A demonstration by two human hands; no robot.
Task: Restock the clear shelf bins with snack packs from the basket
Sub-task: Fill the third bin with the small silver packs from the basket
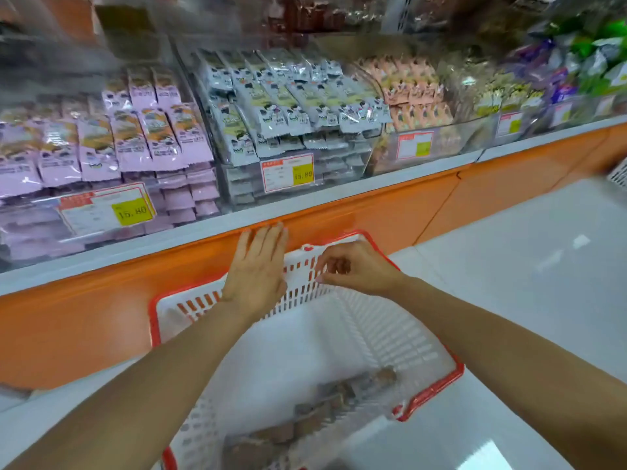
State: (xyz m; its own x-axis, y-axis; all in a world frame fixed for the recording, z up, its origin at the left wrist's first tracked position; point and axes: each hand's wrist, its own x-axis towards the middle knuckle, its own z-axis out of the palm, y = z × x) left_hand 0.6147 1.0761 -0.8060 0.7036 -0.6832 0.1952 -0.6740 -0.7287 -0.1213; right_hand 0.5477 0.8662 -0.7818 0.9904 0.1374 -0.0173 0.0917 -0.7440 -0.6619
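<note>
Landmark: the white basket with a red rim, standing on the pale floor against the orange shelf front.

Left hand: over the basket's far wall, palm down, fingers straight and together, tips at the orange shelf front. Its grip is open and holds nothing.

Right hand: just right of the left hand, over the same far wall, fingers curled inward. A brownish patch shows inside the curl. It cannot be told whether this grip is closed on a pack or closed on nothing.

Snack packs: brown, blurred, lying on the basket's bottom at its near end. The far end of the basket shows bare white bottom.

Clear bins: on the shelf above and beyond the basket, all filled. Lilac packs fill the bin up and left of the basket, grey packs the bin straight above it, peach packs the bin up and right. A price tag reading 15.80 hangs on the grey bin's front.
</note>
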